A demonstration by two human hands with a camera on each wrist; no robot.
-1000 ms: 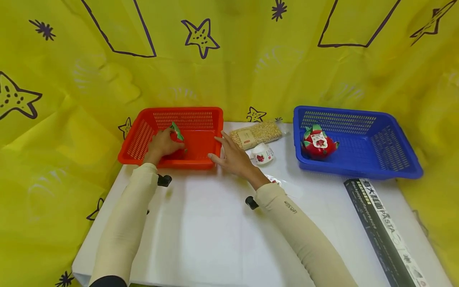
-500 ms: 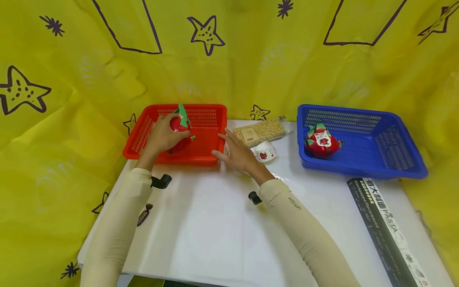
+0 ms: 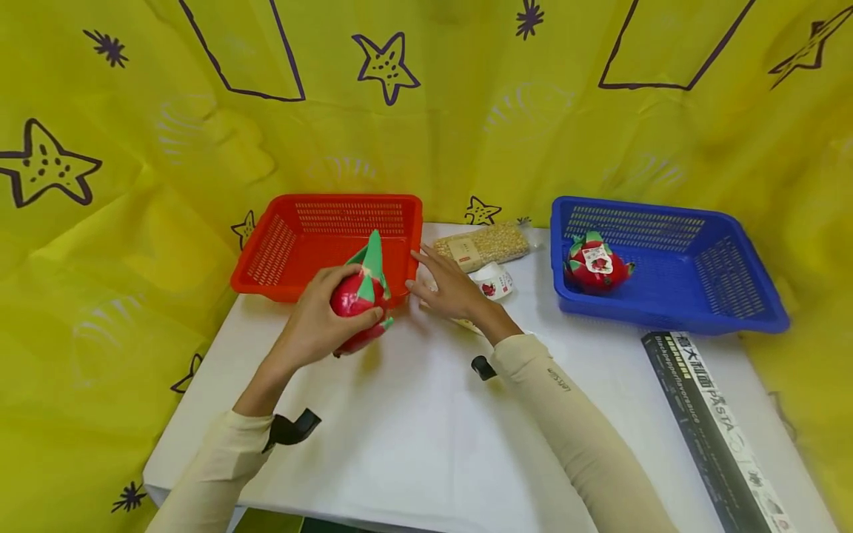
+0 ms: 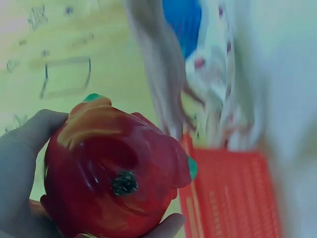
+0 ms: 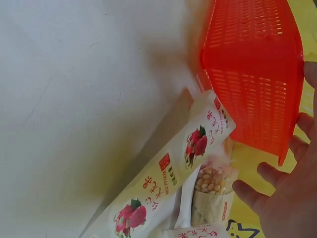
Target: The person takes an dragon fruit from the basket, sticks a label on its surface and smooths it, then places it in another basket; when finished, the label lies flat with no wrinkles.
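Note:
My left hand (image 3: 312,326) grips a red dragon fruit (image 3: 360,296) with green leaf tips, holding it up just in front of the red basket (image 3: 320,248). In the left wrist view the fruit's dark round end (image 4: 124,183) faces the camera, with thumb and fingers around its sides. My right hand (image 3: 458,292) lies at the basket's right rim, its fingers extended. The right wrist view shows those fingers along the rim, apart from one another and curled round nothing. A white paper strip (image 5: 166,171) printed with dragon fruit stands below that hand.
A bag of corn kernels (image 3: 489,246) lies right of the red basket. Further right, a blue basket (image 3: 680,314) holds another dragon fruit (image 3: 596,265) with a white label. A long dark pasta box (image 3: 713,429) lies along the table's right side. A yellow patterned cloth hangs behind.
My left hand has lifted the dragon fruit out of the red basket and brought it forward and right, over the basket's front edge. My right hand has stayed at the rim.

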